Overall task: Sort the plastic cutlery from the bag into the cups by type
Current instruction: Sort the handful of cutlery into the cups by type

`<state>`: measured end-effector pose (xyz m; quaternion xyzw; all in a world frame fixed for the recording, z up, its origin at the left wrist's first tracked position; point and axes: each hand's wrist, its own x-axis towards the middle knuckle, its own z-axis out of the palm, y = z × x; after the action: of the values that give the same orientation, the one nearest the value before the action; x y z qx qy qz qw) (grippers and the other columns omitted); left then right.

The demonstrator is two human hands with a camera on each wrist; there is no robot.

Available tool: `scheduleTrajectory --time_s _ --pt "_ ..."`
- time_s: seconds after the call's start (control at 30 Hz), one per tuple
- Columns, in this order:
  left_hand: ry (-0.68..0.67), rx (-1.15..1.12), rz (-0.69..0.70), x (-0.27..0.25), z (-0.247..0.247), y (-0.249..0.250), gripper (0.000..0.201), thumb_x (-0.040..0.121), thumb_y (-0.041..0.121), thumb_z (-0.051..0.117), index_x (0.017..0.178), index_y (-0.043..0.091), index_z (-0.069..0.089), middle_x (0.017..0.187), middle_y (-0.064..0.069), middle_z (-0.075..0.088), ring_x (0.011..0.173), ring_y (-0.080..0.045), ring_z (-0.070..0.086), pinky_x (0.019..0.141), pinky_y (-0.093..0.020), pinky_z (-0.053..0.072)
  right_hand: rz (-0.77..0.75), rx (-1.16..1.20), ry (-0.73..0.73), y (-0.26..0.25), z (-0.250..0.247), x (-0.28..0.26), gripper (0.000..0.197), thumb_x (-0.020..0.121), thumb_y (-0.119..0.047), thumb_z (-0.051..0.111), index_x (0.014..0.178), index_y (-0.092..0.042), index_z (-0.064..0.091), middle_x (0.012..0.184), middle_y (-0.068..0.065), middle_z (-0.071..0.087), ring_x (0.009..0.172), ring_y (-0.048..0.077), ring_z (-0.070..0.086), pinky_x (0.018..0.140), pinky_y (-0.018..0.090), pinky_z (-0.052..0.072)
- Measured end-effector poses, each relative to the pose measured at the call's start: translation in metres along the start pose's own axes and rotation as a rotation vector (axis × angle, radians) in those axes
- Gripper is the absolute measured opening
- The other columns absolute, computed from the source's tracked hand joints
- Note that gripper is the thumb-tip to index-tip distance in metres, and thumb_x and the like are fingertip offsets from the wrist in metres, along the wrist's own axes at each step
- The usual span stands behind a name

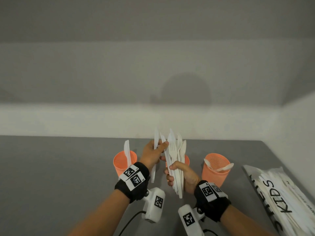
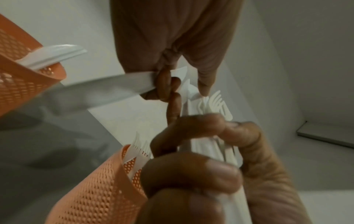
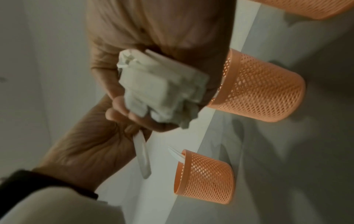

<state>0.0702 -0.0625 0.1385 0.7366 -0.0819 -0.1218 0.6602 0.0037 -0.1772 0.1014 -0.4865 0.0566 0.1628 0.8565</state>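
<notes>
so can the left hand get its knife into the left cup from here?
Probably yes: the left hand holds a knife just right of the left cup, whose mouth holds only one knife, nothing between.

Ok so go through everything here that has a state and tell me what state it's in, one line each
left hand: grips a knife
right hand: grips a mixed cutlery bundle, upright
left cup: upright, holds knives
middle cup: upright, holds forks
right cup: upright, holds spoons
bag: lying flat, still holding cutlery

Dim, soft light; blurry wrist views, wide-angle edge distortion.
</notes>
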Motion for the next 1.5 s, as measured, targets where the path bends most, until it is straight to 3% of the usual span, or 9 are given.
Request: scheduleTrajectory --time_s 0.17,0.33,0.53,0.7,0.87,1.0,1.2,1.33,1.5 --pt "0.143 0.104 0.061 0.0 0.006 -0.004 0.008 0.092 0.013 0.049 0.092 0.007 0.054 0.069 0.002 0.053 0.059 -0.011 0.049 0.045 -0.012 0.039 0.009 -0.109 0.054 0.005 -0.001 0.0 0.052 0.059 -0.022 0.063 0.11 -0.017 0.057 0.071 0.005 0.068 0.048 0.01 0.053 0.047 0.022 0.045" --pt "0.089 0.011 -0.043 -0.003 0.011 -0.008 0.019 0.095 0.022 0.046 0.097 0.007 0.057 0.071 0.0 0.058 0.059 -0.011 0.052 0.049 -0.019 0.038 -0.029 -0.197 0.093 0.002 0.005 -0.003 0.018 0.084 -0.012 0.056 0.102 -0.016 0.059 0.077 0.006 0.071 0.051 0.008 0.06 0.05 0.019 0.046" --pt "0.018 0.046 -0.056 -0.001 0.004 -0.017 0.02 0.093 0.013 0.046 0.092 0.001 0.062 0.07 -0.004 0.061 0.06 -0.012 0.057 0.05 -0.016 0.043 -0.004 -0.196 0.101 0.003 0.0 -0.003 0.016 0.091 -0.009 0.048 0.101 -0.017 0.059 0.078 0.004 0.074 0.056 0.012 0.063 0.053 0.022 0.05" --pt "0.199 -0.106 -0.104 0.006 -0.008 -0.011 0.024 0.097 0.016 0.034 0.083 0.008 0.051 0.072 -0.007 0.06 0.06 -0.019 0.055 0.054 -0.025 0.043 -0.035 -0.194 0.201 0.003 0.004 0.009 0.021 0.088 -0.006 0.054 0.108 -0.008 0.062 0.084 0.01 0.069 0.072 0.02 0.068 0.061 0.027 0.054" --pt "0.415 -0.34 0.053 0.036 -0.055 0.014 0.011 0.095 0.009 0.039 0.086 0.013 0.044 0.059 -0.003 0.041 0.038 -0.01 0.045 0.045 -0.024 0.04 -0.027 -0.175 0.225 -0.001 0.0 0.019 0.018 0.089 -0.005 0.054 0.106 -0.012 0.055 0.058 0.002 0.054 0.042 0.011 0.048 0.046 0.024 0.044" --pt "0.58 -0.092 0.225 0.054 -0.091 0.026 0.029 0.092 0.028 0.054 0.068 0.016 0.043 0.061 -0.003 0.042 0.053 -0.016 0.043 0.051 -0.022 0.041 -0.037 -0.174 0.184 -0.008 0.003 0.025 0.02 0.088 -0.004 0.054 0.104 -0.015 0.057 0.05 -0.002 0.044 0.038 0.008 0.039 0.042 0.02 0.035" --pt "0.599 0.042 0.083 0.058 -0.096 -0.028 0.044 0.094 0.039 0.046 0.061 0.01 0.043 0.057 -0.007 0.046 0.053 -0.017 0.046 0.053 -0.027 0.038 -0.022 -0.193 0.134 -0.012 0.006 0.027 0.019 0.088 -0.009 0.057 0.104 -0.017 0.058 0.049 -0.005 0.044 0.038 0.005 0.038 0.043 0.019 0.035" --pt "0.524 0.179 0.081 0.056 -0.096 -0.055 0.026 0.094 0.025 0.052 0.081 0.004 0.056 0.066 -0.005 0.055 0.061 -0.017 0.051 0.065 -0.028 0.04 -0.008 -0.201 0.141 -0.009 0.002 0.027 0.032 0.074 -0.015 0.064 0.105 -0.016 0.057 0.051 -0.004 0.047 0.039 0.006 0.041 0.043 0.02 0.038" --pt "0.593 0.369 0.341 0.04 -0.09 -0.039 0.019 0.087 0.022 0.062 0.101 0.009 0.061 0.107 0.0 0.049 0.095 -0.012 0.049 0.088 -0.025 0.04 0.007 -0.224 0.127 -0.007 0.001 0.024 0.033 0.073 -0.014 0.061 0.106 -0.016 0.058 0.053 -0.003 0.049 0.043 0.007 0.046 0.045 0.021 0.041"
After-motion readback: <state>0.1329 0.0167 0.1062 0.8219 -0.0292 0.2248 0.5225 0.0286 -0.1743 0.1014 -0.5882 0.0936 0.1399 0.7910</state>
